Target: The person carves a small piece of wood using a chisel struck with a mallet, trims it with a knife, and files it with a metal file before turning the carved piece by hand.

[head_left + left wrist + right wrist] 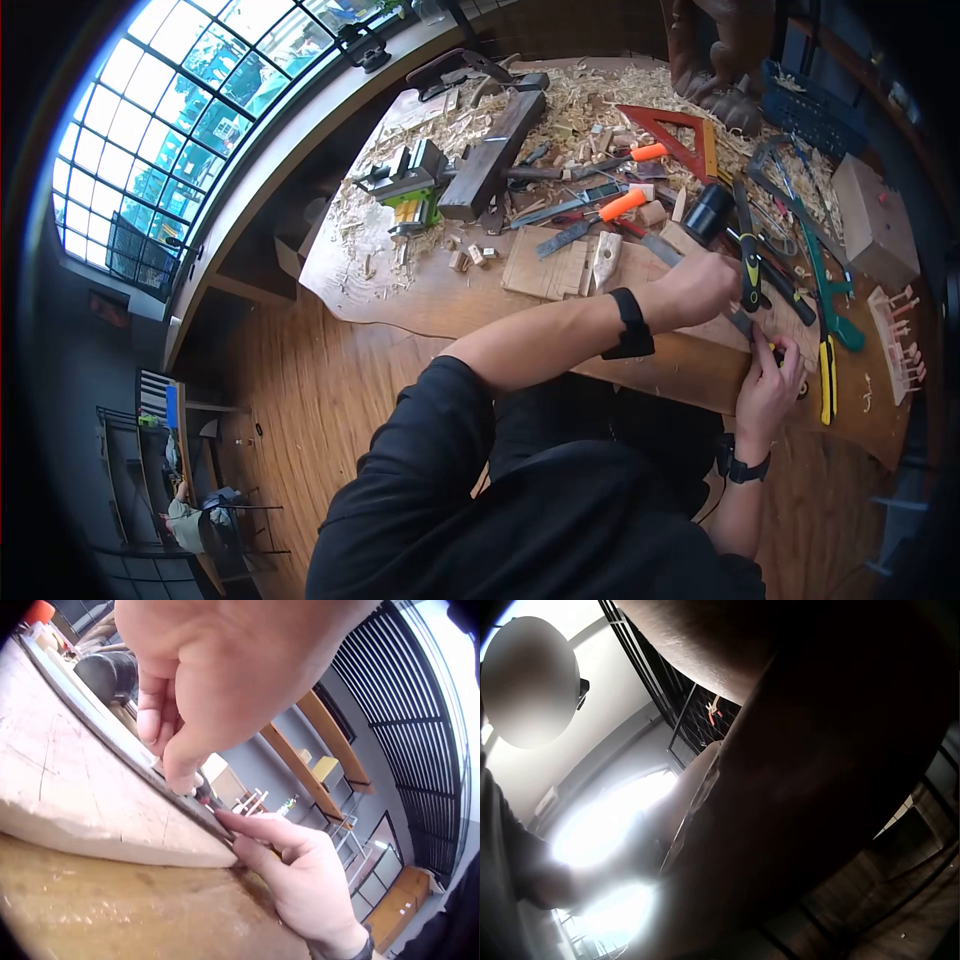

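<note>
A long flat metal strip (pixel 90 735), like a steel ruler, lies along the edge of a pale wooden board (pixel 67 787) with pencil lines on it. Over the strip, my left hand (pixel 700 287) bends down with curled fingers. In the left wrist view its thumb (pixel 182 769) and fingers pinch at the strip. At the strip's near end my right hand (pixel 768 388) pinches it between thumb and index finger. Something small, yellow and black, shows at the right fingertips, mostly hidden. The right wrist view is dark and shows none of the strip.
Wood shavings (pixel 580 90) litter the bench. About the hands lie a black mallet-like head (pixel 709 210), a yellow-black cutter (pixel 827 380), a green-handled tool (pixel 845 330) and orange-handled chisels (pixel 623 205). A wooden plane (pixel 490 165) and a vise (pixel 410 190) stand farther left.
</note>
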{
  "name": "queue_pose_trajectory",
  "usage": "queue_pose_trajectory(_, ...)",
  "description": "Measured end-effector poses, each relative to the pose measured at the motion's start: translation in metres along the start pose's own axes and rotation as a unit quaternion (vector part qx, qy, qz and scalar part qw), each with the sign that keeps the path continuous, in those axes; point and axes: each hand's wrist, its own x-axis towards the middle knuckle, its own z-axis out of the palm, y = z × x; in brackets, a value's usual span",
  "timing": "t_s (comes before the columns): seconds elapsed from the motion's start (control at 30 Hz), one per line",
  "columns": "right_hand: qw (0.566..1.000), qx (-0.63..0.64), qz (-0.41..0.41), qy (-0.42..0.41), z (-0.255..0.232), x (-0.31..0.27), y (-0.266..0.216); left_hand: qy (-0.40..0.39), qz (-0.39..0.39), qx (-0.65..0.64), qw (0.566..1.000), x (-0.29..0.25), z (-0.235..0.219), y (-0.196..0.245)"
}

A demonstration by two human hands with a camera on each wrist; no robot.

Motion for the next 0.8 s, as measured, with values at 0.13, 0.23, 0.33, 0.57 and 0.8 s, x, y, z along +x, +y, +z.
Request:
queue_pose_trajectory(0.13, 1.0, 0.004, 0.004, 0.0, 0.001, 0.0, 0.002, -0.002, -0.039, 0.012, 0.999, -0.024, -0.026, -0.027)
queue_pose_trajectory(0.23, 1.0, 0.014, -0.001, 0.001, 0.002, -0.002, 0.003, -0.002, -0.037, 0.009, 0.999, -0.031, -0.027, -0.027)
queue_pose_trajectory(0.33, 1.0, 0.008, 0.009, -0.008, 0.002, 0.0, 0.003, -0.012, 0.009, -0.012, 1.0, -0.022, -0.01, 0.006)
queue_pose_trajectory(0.57, 1.0, 0.008, 0.015, -0.012, 0.0, 0.0, 0.001, -0.02, -0.032, -0.077, 0.996, -0.028, -0.024, -0.018)
queue_pose_trajectory(0.8, 1.0, 0.005, 0.012, -0.006, 0.0, 0.002, 0.0, -0.038, -0.016, -0.072, 0.997, -0.017, -0.013, 0.001)
